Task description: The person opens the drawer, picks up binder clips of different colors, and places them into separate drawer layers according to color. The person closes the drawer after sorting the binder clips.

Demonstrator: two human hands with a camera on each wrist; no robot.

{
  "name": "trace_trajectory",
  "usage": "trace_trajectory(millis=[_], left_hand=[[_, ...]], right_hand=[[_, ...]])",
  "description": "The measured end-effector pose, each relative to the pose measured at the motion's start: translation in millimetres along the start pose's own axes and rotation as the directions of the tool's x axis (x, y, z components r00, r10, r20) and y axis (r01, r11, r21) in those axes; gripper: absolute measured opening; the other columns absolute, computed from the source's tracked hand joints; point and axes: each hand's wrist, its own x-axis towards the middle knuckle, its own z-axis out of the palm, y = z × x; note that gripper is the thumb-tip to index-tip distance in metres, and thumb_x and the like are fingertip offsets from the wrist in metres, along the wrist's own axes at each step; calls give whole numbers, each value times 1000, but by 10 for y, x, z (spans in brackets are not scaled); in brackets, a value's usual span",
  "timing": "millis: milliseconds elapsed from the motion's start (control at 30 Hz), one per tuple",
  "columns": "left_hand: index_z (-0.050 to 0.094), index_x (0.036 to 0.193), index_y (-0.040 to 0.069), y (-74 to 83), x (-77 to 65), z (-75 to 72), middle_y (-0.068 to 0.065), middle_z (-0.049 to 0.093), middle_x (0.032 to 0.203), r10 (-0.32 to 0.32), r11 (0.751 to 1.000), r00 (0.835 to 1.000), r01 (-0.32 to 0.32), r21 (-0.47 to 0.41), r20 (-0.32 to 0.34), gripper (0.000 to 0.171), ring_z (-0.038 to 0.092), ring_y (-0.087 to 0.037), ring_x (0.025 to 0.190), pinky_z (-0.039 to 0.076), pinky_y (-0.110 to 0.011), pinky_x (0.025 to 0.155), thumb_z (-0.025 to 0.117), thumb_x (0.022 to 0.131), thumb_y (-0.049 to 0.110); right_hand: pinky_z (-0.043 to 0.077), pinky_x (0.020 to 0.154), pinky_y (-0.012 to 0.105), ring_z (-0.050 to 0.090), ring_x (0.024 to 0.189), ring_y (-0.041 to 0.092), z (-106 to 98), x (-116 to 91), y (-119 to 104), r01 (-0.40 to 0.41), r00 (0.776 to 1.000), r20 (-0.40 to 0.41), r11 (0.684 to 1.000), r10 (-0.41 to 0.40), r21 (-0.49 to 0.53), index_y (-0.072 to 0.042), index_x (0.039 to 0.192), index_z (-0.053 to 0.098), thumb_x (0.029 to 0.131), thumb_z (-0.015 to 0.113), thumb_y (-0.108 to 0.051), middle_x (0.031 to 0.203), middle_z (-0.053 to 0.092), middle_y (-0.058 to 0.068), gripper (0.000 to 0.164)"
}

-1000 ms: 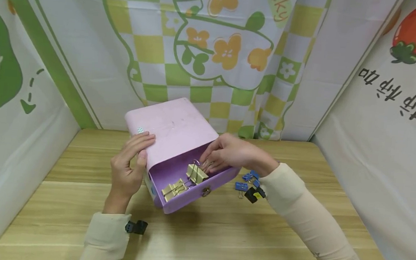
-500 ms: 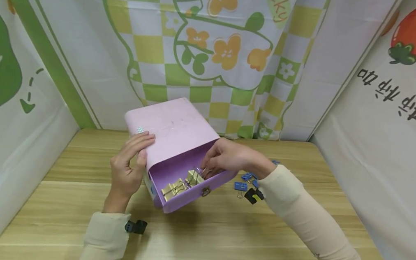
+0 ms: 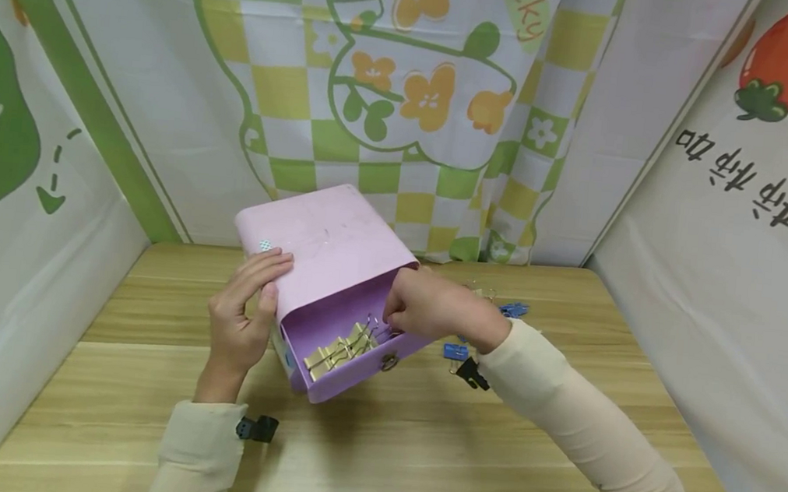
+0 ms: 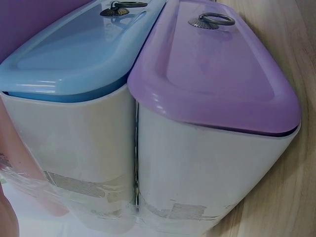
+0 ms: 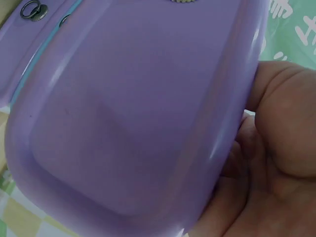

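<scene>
A pink drawer box [image 3: 325, 232] stands at an angle on the table, its top purple drawer [image 3: 347, 379] pulled out. My left hand [image 3: 244, 303] rests on the box's left top edge, fingers fairly straight. My right hand [image 3: 424, 303] reaches into the drawer's right end with curled fingers; the fingertips are hidden, so I cannot tell what they hold. Beside it, several gold binder clips [image 3: 338, 353] stand in a row in the drawer. In the right wrist view, the purple drawer front [image 5: 133, 113] covers part of the right hand [image 5: 281, 143].
Blue binder clips [image 3: 455, 351] lie on the wooden table [image 3: 417, 459] right of the box, partly behind my right arm. The left wrist view shows a closed blue drawer [image 4: 89, 54] and another purple drawer [image 4: 212, 69]. A patterned curtain [image 3: 399, 184] hangs behind.
My right hand has sunk deeper into the drawer's right end, and its fingertips have gone out of sight. The nearest gold clip has shifted closer to the others. My left hand stays put.
</scene>
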Motion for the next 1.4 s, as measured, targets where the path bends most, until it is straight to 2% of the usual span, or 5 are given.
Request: trace_trajectory(millis=[267,533,733,933,1400], left_hand=[[78,111,-7,3,8,1,-27,76,117,-1,1000,1000,1,6,3,32,68,-28,130,47,-44,123,54,92,5],[78,111,-6,-8,12,6,-27,77,118,-1,1000,1000,1,6,5,32,68,-27,130,47,-45,123,54,92,5],[78,111,-6,-15,14,5,-26,77,118,-4,1000,1000,4,8,10,32,67,-27,130,47,-45,123,54,93,5],[78,112,-6,-15,26,0,-26,76,118,-8,1000,1000,8,3,14,32,67,-27,131,46,-45,124,54,93,5],[78,111,-7,1,-9,1,-26,77,117,-5,1000,1000,5,15,-1,32,68,-25,129,47,-43,123,55,92,4]], right_hand=[[45,57,18,54,63,8,-83,-35,30,-33,998,-47,999,34,11,-10,86,85,100,65,-10,73,74,0,24],[68,82,31,81,91,19,-358,-162,241,-56,993,-85,958,83,280,1,118,79,102,65,-11,106,82,12,24],[67,91,39,80,97,26,-581,-258,515,-98,970,-167,909,179,405,1,119,77,102,67,-13,112,81,16,25],[67,91,40,80,96,23,-621,-284,829,-149,932,-252,907,262,394,-1,118,79,99,71,-14,113,81,17,24],[63,101,49,74,114,38,-240,-30,1563,-259,902,-266,919,340,298,1,123,74,97,74,-16,124,76,22,31]])
